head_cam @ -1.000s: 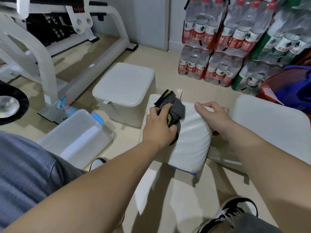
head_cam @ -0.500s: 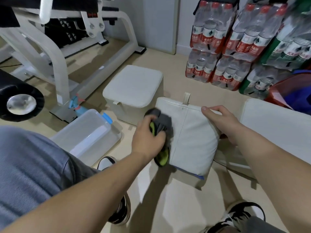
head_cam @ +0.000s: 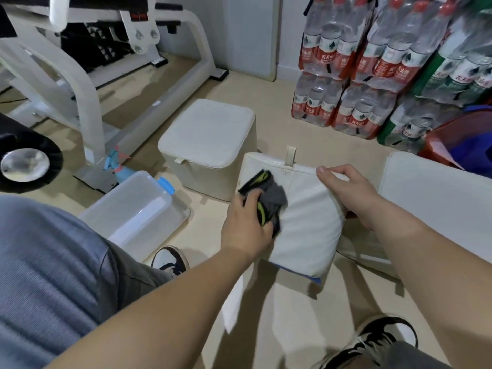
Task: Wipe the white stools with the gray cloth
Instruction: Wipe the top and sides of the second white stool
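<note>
The left hand [head_cam: 246,230] has its fingers closed on the gray cloth [head_cam: 269,199], pressed to the tilted stool's [head_cam: 306,222] upper left. The right hand [head_cam: 343,193] grips its far right edge. Unwiped surface lies right and toward the person, so the left hand is nearer.

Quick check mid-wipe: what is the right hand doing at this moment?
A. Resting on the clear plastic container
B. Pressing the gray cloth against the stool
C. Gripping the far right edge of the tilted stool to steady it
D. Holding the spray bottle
C. The right hand grips the upper right edge of the tilted white stool, while the left hand presses the gray cloth against its face.
</note>
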A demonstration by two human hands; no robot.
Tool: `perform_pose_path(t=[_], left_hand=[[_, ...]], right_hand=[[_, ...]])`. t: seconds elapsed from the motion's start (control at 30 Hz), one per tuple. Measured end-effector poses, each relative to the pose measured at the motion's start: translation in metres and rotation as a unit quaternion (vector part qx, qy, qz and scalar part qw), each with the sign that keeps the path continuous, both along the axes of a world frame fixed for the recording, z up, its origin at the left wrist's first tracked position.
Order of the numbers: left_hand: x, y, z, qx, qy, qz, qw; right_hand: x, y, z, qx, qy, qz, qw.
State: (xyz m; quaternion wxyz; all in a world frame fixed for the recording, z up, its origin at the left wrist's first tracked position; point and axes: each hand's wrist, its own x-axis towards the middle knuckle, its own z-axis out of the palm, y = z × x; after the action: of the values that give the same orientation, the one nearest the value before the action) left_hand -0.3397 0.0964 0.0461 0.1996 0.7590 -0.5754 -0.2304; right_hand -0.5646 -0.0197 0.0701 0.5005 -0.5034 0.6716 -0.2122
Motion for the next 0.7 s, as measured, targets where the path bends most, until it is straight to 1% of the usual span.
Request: perform_pose_path(t=[0.1,0.13,0.17,0.23,0.27,0.33,0.4,0.43,0.47,0.53,0.6,0.63,0.7], left_hand=[[0.010,0.034,0.005,0.107,0.033,-0.016,0.994],[0.012,0.037,0.009,0.116,0.063,-0.004,0.991],[0.014,0.035,0.014,0.094,0.098,0.019,0.991],[0.011,0.017,0.025,-0.017,0.149,0.058,0.987],[0.003,0.003,0.031,-0.074,0.149,0.050,0.985],[-0.024,-0.026,0.039,-0.140,0.110,-0.009,0.984],[-0.057,-0.043,0.041,-0.139,0.013,-0.063,0.988],[-0.070,-0.047,0.038,-0.128,-0.042,-0.069,0.988],[-0.080,-0.048,0.035,-0.122,-0.076,-0.067,0.987],[-0.093,-0.042,0.027,-0.134,-0.084,-0.082,0.984],[-0.101,-0.023,0.016,-0.131,-0.079,-0.146,0.977],[-0.104,-0.010,0.009,-0.107,-0.072,-0.187,0.974],[-0.101,0.015,-0.007,-0.037,-0.040,-0.240,0.969]], right_hand=[[0.002,0.003,0.002,0.003,-0.004,-0.008,1.000],[0.004,0.003,0.002,0.001,0.000,-0.014,1.000],[0.004,0.002,0.001,0.001,0.005,-0.022,1.000],[0.004,-0.002,0.001,0.017,0.006,-0.030,0.999],[0.003,-0.002,0.001,0.024,0.002,-0.033,0.999],[0.003,0.000,0.005,0.047,-0.031,-0.064,0.996],[0.000,0.006,0.009,0.062,-0.089,-0.085,0.990],[-0.003,0.006,0.007,0.066,-0.109,-0.084,0.988],[-0.007,0.006,0.006,0.072,-0.115,-0.085,0.987],[-0.014,0.006,0.009,0.085,-0.115,-0.084,0.986],[-0.014,0.007,0.010,0.102,-0.117,-0.070,0.985],[-0.013,0.006,0.008,0.098,-0.110,-0.058,0.987],[-0.004,0.003,0.004,0.057,-0.072,-0.023,0.996]])
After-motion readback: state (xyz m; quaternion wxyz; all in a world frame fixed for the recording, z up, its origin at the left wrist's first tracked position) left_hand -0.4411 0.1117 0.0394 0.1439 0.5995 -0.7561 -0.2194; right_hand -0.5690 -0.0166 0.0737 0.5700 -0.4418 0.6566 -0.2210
